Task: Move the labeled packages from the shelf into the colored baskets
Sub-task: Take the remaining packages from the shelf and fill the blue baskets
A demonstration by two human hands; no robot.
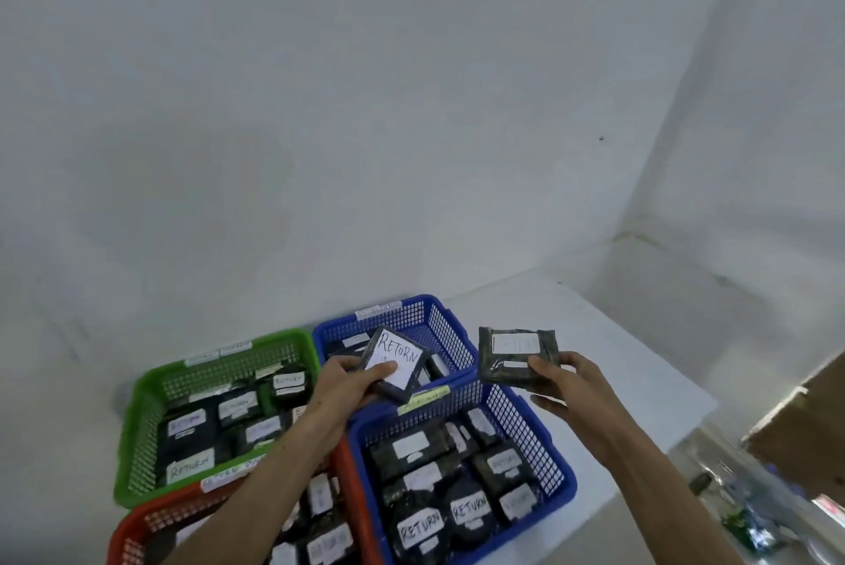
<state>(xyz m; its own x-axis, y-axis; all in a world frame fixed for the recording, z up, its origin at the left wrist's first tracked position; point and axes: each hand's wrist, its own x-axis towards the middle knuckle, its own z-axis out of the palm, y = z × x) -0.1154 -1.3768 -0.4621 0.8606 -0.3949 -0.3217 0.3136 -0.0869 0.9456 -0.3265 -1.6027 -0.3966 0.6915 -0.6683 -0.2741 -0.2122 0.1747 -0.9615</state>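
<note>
Above the 4 baskets on the tabletop (pixel 594 336), the left hand (pixel 347 381) pinches a RETURN package (pixel 398 358) and the right hand (pixel 567 386) another package (pixel 516 356), labels up, likely for reading before sorting.

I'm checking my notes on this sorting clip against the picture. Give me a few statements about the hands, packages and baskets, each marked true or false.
1. Each hand holds a dark wrapped package. True: the left hand grips the black package with a white RETURN label, the right hand the grey-green wrapped package.
2. The green plastic basket is empty. False: it holds several labeled packages.
3. There are two blue plastic baskets. True: a far one and a near one.
4. The red plastic basket sits farthest from the camera. False: it is nearest, at bottom left.
</note>
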